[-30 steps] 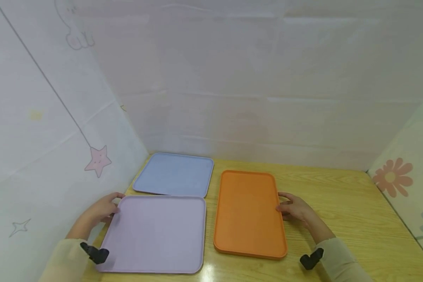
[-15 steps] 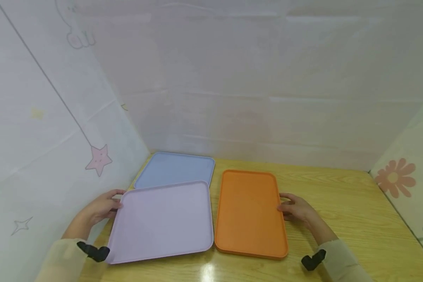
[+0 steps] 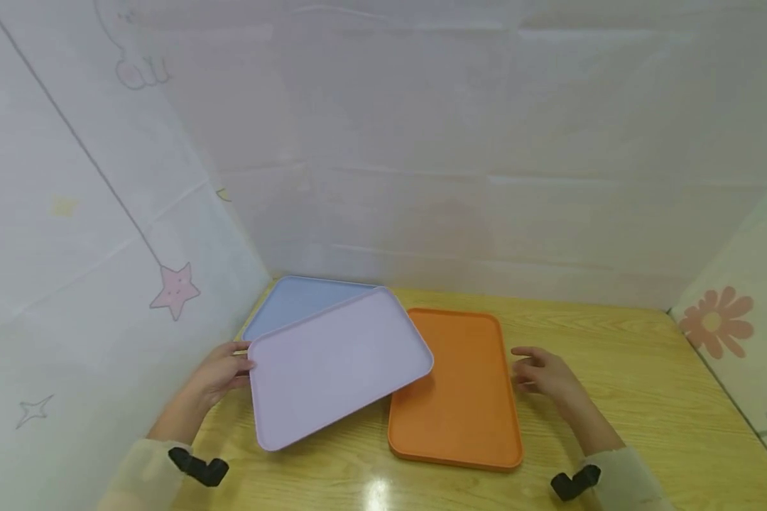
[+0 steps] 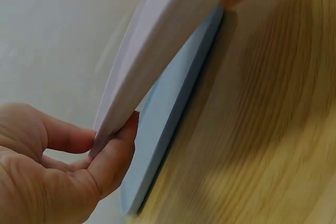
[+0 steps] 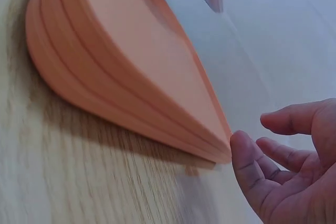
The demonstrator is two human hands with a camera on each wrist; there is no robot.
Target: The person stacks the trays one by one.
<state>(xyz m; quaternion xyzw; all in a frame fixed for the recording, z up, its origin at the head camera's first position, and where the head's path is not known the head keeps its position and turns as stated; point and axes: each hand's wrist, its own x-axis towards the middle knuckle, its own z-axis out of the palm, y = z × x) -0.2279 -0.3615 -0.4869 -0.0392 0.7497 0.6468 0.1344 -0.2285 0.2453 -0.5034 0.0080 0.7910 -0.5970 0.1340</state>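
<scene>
My left hand [image 3: 220,372] pinches the left edge of a lilac tray [image 3: 339,365], which is raised off the table and tilted. In the left wrist view, the thumb and fingers [image 4: 113,163] grip the tray's rim. The tray overlaps a blue tray [image 3: 300,301] behind it and the left side of an orange tray [image 3: 457,397]. Seen from the right wrist, the orange tray tops a stack of several orange trays [image 5: 131,77]. Beside the stack's right edge is my right hand [image 3: 546,372], fingers relaxed and apart, holding nothing, a fingertip right at the stack's side.
The wooden table [image 3: 613,376] extends to the right of the orange stack. Pale cloth walls stand close on the left [image 3: 102,341], along the back [image 3: 473,177] and at the right [image 3: 741,284]. The blue tray lies near the back-left corner.
My left hand has lifted the lilac tray and swung it right and away, over the blue and orange trays. My right hand has loosened from the orange stack's edge and shifted slightly right.
</scene>
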